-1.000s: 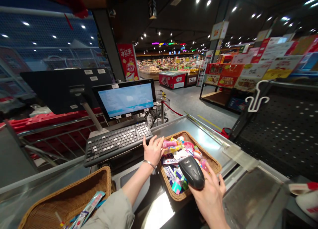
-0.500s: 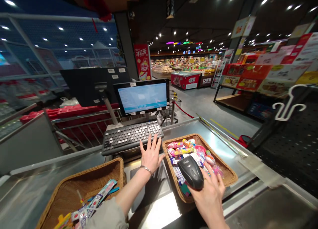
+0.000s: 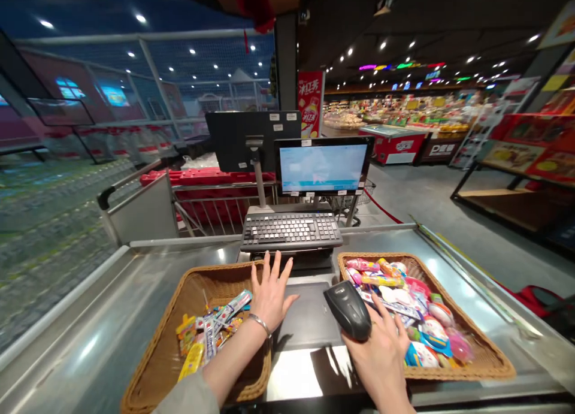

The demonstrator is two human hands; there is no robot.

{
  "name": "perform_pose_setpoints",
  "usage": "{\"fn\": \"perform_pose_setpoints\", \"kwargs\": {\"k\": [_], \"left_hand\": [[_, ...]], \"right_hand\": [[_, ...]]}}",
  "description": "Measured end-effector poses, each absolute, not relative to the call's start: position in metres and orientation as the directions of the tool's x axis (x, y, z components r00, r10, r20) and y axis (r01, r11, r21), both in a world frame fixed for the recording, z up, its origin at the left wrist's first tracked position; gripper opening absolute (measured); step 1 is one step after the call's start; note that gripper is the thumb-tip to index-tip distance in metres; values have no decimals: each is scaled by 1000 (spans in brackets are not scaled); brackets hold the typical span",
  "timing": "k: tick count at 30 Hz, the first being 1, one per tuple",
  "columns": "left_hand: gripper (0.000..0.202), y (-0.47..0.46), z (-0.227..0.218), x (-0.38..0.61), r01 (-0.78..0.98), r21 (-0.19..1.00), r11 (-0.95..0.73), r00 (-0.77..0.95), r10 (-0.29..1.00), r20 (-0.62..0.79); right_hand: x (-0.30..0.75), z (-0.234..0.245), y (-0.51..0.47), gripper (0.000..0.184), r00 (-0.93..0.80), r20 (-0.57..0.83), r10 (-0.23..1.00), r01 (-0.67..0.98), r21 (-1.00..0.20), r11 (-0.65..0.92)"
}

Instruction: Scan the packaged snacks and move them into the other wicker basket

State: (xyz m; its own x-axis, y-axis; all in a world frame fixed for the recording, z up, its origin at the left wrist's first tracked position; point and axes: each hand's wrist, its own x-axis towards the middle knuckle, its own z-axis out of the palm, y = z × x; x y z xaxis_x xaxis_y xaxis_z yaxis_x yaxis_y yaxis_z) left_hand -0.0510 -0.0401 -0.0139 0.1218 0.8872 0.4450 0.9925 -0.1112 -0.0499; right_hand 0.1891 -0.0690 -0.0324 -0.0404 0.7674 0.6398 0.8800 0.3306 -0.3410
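Observation:
My right hand grips a black handheld barcode scanner, held up by the left rim of the right wicker basket. That basket holds candy, toys and small packets. Fingers spread and holding nothing, my left hand hovers over the right rim of the left wicker basket. Long toothpaste-like packets and a yellow packet lie inside that basket. Just beyond my left fingertips is a black keyboard.
Behind the keyboard stands a lit monitor, with a second screen turned away. A flat grey plate lies between the baskets on the metal counter. Metal railings, shelves and a red freezer are farther back.
The view has turned left, so the counter and screens appear farther right. My left hand now sits closer to the left basket and lower than the keyboard. The scanner stays in my right hand.

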Motion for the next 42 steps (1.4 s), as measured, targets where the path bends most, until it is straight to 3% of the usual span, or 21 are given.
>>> {"fn": "perform_pose_setpoints", "kwargs": {"k": [19, 29, 33, 42], "left_hand": [[82, -122, -64, -152, 982, -58, 177, -155, 949, 276], [82, -155, -59, -207, 933, -154, 324, -309, 944, 115], [81, -163, -58, -221, 927, -209, 313, -307, 950, 60], [56, -173, -60, -247, 934, -247, 256, -249, 967, 63]], "right_hand": [[122, -52, -72, 18, -281, 560, 779, 798, -315, 514], [107, -57, -68, 15, -345, 533, 773, 751, -337, 567], [104, -59, -67, 15, -358, 530, 769, 741, -339, 579], [104, -63, -66, 17, -382, 549, 743, 727, -317, 609]]}}
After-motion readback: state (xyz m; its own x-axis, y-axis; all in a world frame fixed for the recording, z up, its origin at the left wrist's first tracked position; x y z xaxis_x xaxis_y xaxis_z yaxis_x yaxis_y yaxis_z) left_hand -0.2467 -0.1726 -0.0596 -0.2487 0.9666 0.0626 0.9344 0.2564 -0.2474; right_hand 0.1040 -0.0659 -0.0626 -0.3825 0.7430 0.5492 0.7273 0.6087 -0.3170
